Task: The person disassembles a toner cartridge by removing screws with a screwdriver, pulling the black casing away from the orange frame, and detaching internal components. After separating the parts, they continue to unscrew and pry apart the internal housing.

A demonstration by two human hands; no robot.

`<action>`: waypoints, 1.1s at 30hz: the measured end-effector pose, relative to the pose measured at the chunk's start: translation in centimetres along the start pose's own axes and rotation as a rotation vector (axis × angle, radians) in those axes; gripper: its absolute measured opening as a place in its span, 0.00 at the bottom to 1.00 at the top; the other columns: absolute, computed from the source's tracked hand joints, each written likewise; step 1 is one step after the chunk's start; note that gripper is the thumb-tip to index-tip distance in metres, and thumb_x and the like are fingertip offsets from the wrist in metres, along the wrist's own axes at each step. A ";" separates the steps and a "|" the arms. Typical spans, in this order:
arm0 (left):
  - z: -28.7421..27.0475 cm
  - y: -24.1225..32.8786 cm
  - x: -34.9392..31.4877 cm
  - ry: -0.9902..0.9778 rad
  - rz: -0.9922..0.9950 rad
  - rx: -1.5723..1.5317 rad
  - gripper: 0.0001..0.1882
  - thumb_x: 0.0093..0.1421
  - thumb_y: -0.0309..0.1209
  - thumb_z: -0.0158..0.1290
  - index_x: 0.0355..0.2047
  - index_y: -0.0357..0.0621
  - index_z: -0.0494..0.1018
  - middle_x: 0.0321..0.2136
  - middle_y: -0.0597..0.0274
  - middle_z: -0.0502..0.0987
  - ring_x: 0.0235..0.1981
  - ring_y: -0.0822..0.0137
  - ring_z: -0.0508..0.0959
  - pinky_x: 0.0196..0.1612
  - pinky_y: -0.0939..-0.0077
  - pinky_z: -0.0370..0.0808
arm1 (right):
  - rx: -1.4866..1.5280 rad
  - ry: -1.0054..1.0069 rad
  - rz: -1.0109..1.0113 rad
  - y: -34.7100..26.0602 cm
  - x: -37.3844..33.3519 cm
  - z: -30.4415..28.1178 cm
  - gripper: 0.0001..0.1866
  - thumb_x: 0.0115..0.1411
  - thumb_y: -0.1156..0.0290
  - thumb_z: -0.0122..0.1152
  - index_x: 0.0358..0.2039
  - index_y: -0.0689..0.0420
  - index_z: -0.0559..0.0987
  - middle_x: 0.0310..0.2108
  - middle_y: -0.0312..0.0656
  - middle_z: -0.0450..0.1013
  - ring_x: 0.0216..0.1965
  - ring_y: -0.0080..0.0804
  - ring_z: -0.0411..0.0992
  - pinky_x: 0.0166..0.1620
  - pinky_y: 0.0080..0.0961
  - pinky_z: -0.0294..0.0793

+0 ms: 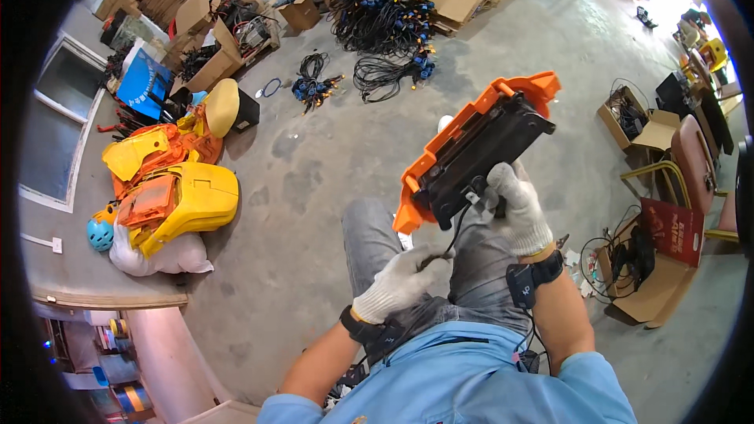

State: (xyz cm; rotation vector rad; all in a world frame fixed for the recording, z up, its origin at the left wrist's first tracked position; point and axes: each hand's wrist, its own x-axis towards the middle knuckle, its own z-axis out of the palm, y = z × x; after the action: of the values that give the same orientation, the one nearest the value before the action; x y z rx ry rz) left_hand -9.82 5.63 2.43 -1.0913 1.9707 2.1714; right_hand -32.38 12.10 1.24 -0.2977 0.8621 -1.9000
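Observation:
I am seated, both hands in white knit gloves. My right hand (pixel 518 208) grips the lower end of an orange plastic housing with a black inner unit (pixel 475 149), held up over my lap and tilted toward the upper right. A thin black cable (pixel 455 229) hangs from the black unit's near end. My left hand (pixel 400 283) is closed on the loose end of that cable, just below the housing over my knees. Each wrist carries a black strap with a small device.
Yellow and orange plastic shells (pixel 169 180) are piled at the left on the concrete floor. A heap of black cables with blue plugs (pixel 381 16) and cardboard boxes (pixel 216 39) lie beyond. Open boxes (pixel 636 122) and a chair (pixel 691 165) stand at the right.

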 end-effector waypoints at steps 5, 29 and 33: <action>-7.1 -4.7 0.8 0.166 0.055 -0.319 0.21 0.70 0.25 0.56 0.62 0.38 0.74 0.56 0.56 0.81 0.59 0.65 0.79 0.64 0.70 0.73 | 0.000 -0.045 0.179 0.1 -0.3 -0.9 0.27 0.69 0.64 0.69 0.65 0.51 0.71 0.35 0.32 0.76 0.21 0.15 0.68 0.24 0.16 0.71; -3.7 -1.6 0.2 -0.098 0.033 -0.610 0.34 0.66 0.42 0.62 0.66 0.36 0.70 0.53 0.50 0.82 0.51 0.58 0.85 0.57 0.60 0.83 | -0.363 -0.371 0.515 3.3 0.3 -0.7 0.38 0.62 0.51 0.74 0.64 0.60 0.72 0.35 0.32 0.75 0.22 0.12 0.66 0.25 0.14 0.65; -3.2 -2.0 0.5 -0.091 0.083 -0.670 0.31 0.68 0.41 0.58 0.65 0.33 0.70 0.52 0.48 0.82 0.49 0.55 0.85 0.56 0.58 0.84 | -0.367 -0.328 0.472 2.8 -0.3 0.9 0.36 0.66 0.53 0.70 0.66 0.63 0.71 0.39 0.32 0.76 0.31 0.13 0.69 0.34 0.15 0.68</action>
State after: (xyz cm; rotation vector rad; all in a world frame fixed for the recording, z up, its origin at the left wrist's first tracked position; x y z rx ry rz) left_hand -7.79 3.02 0.51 -0.9276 1.2828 2.9633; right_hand -29.81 11.24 -0.02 -0.5572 0.9536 -1.2124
